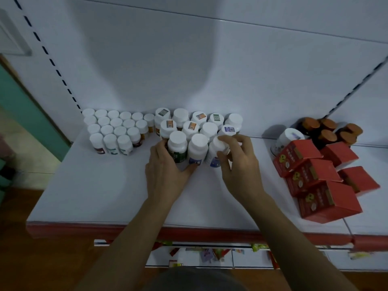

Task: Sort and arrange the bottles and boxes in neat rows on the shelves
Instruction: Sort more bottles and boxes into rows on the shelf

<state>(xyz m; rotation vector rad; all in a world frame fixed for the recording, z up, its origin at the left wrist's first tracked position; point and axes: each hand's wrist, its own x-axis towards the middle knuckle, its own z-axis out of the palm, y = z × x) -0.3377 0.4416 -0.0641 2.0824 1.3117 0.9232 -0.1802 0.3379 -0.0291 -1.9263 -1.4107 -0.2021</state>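
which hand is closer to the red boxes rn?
Right. The right hand pinches the rightmost front-row bottle, left of the red boxes, bare shelf between. The left hand is farther left, holding the green-label bottle.

**Retail shop interior, apparently a pharmacy or health-goods store.** A white metal display shelf stands against a plain white back panel. Slotted uprights rise at either side of the panel, and a red edge strip runs along the shelf's front lip. The stock stands in multiples of identical packs. Small white-capped bottles form tight rows at left, with larger white-capped bottles bearing printed labels beside them. Brown bottles with orange caps stand at right, and matching red boxes are stacked near them. Below, a lower shelf holds further coloured packets, which are blurred. A wooden floor shows at lower left.
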